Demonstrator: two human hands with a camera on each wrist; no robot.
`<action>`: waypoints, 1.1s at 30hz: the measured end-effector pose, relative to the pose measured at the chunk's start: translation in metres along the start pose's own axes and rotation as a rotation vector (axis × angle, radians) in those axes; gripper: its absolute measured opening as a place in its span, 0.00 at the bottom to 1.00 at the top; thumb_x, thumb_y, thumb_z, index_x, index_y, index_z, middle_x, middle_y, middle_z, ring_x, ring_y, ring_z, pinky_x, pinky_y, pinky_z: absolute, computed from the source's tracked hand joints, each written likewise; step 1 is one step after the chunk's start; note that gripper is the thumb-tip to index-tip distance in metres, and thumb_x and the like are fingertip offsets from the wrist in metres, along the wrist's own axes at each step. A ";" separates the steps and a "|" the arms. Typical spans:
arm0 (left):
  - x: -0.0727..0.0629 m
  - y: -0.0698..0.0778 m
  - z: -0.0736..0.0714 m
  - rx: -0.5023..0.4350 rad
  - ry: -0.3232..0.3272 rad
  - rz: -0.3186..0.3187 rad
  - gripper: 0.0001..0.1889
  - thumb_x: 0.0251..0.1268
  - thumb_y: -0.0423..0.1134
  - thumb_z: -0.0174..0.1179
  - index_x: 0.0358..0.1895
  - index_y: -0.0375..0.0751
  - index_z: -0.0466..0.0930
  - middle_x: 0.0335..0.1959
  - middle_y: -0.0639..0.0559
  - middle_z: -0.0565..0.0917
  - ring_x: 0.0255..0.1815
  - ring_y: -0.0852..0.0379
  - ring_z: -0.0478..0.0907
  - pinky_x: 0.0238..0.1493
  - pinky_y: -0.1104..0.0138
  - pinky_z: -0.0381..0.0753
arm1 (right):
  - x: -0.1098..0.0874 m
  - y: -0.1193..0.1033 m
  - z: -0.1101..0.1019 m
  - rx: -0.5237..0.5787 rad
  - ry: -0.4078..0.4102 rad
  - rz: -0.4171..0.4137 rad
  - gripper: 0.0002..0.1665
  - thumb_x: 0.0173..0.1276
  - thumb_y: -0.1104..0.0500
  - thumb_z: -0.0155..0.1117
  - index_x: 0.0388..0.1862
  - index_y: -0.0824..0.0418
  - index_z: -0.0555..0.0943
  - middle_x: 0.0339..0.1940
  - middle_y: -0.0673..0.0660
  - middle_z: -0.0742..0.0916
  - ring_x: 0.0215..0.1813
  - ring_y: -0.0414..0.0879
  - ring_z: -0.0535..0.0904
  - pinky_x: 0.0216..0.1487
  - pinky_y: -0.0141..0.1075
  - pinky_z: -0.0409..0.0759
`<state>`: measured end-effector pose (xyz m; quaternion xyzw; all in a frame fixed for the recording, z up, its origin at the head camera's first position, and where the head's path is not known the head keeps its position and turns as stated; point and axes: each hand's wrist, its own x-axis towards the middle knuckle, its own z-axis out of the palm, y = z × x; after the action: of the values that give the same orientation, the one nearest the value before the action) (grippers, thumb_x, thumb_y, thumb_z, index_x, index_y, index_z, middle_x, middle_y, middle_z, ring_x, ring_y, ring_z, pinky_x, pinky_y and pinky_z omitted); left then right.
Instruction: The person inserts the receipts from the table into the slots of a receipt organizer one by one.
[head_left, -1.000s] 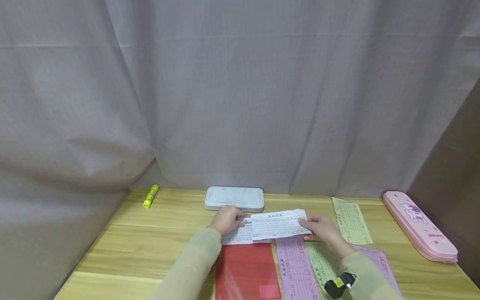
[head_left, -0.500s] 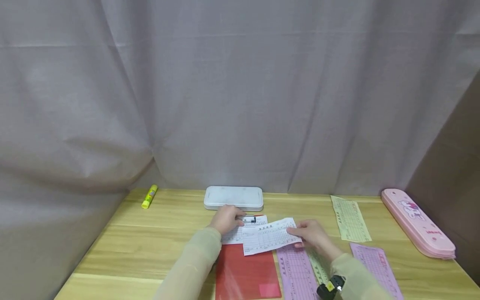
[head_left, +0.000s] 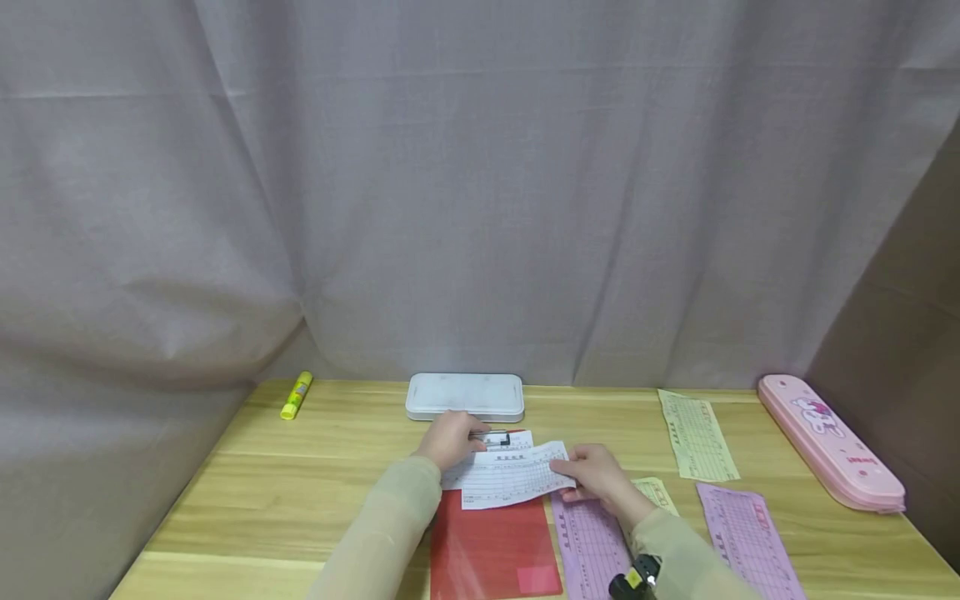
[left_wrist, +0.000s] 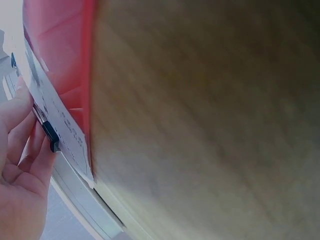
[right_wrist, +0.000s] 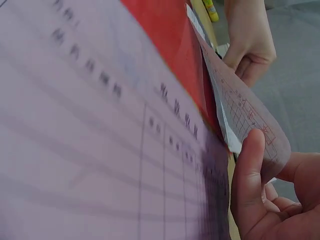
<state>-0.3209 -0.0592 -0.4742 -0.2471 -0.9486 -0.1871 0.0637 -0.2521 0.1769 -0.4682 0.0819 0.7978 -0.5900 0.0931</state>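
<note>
A red folder (head_left: 491, 542) lies at the front of the table, with a metal clip (head_left: 504, 440) with black ends at its far edge. My left hand (head_left: 447, 440) pinches this clip between thumb and fingers; a black end (left_wrist: 51, 134) shows beside the fingertips in the left wrist view. Under the clip are white printed slips (head_left: 519, 437). My right hand (head_left: 596, 477) holds another white printed slip (head_left: 517, 479) by its right end, thumb on top. This slip overlaps the clipped ones, and it bends upward in the right wrist view.
A white tin case (head_left: 465, 394) stands behind the folder. Back left lies a yellow glue stick (head_left: 297, 396). Purple slips (head_left: 592, 542) and green slips (head_left: 697, 437) are spread to the right, with a pink pencil case (head_left: 828, 446) farther right.
My right hand has drawn the white slip leftward and lower, over the clipped slips and the folder's upper part. The left hand has stayed at the clip.
</note>
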 end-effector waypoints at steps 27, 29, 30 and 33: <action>0.003 0.001 -0.002 -0.015 -0.032 0.000 0.17 0.48 0.44 0.72 0.44 0.47 0.87 0.41 0.56 0.87 0.46 0.57 0.83 0.50 0.66 0.79 | 0.010 -0.009 0.045 0.055 -0.028 0.050 0.10 0.63 0.68 0.61 0.26 0.67 0.70 0.18 0.57 0.79 0.15 0.41 0.79 0.20 0.33 0.82; 0.004 0.002 -0.001 0.017 -0.031 0.014 0.15 0.49 0.43 0.72 0.43 0.47 0.87 0.40 0.56 0.87 0.45 0.58 0.83 0.49 0.66 0.79 | 0.011 -0.009 0.047 0.043 -0.021 0.044 0.12 0.63 0.67 0.60 0.24 0.65 0.68 0.19 0.58 0.79 0.16 0.43 0.80 0.21 0.34 0.82; 0.004 0.002 -0.001 0.039 -0.031 0.025 0.14 0.50 0.43 0.71 0.43 0.48 0.88 0.40 0.56 0.87 0.44 0.58 0.83 0.49 0.66 0.79 | 0.011 -0.009 0.048 0.032 -0.017 0.039 0.12 0.64 0.67 0.61 0.24 0.64 0.67 0.20 0.58 0.79 0.16 0.43 0.80 0.21 0.35 0.83; 0.004 0.003 -0.001 0.114 -0.022 0.071 0.12 0.54 0.43 0.69 0.42 0.47 0.87 0.37 0.57 0.87 0.41 0.58 0.83 0.47 0.66 0.79 | 0.012 -0.008 0.049 -0.025 -0.001 0.006 0.14 0.63 0.63 0.63 0.24 0.64 0.68 0.22 0.58 0.80 0.16 0.44 0.81 0.21 0.36 0.83</action>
<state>-0.3230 -0.0552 -0.4719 -0.2786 -0.9490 -0.1275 0.0736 -0.2629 0.1276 -0.4777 0.0831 0.8047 -0.5798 0.0963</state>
